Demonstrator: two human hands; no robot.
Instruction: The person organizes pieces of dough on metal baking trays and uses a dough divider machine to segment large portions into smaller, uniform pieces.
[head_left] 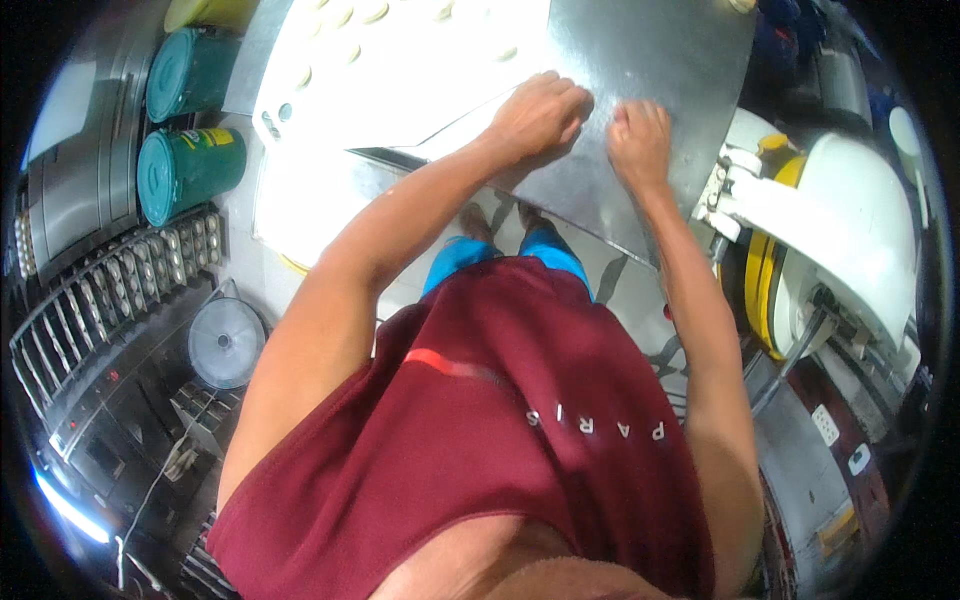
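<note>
My left hand (pixel 545 115) is closed over the steel table (pixel 670 50), next to the right edge of a bright white board or tray (pixel 390 95). Several pale round pieces (pixel 350 52), perhaps dough, lie on that board, partly washed out by glare. My right hand (pixel 640 140) is also closed, a short distance to the right on the steel surface, near the table's front part. Its fingers curl under. Whatever either hand holds, if anything, is hidden by the fingers.
A white machine with a yellow band (pixel 840 220) stands at the right. Two teal tubs (pixel 190 175) stand at the left, above a metal rack (pixel 130 280) and a grey round-lidded container (pixel 225 340). My feet are on the tiled floor (pixel 620 300) below the table.
</note>
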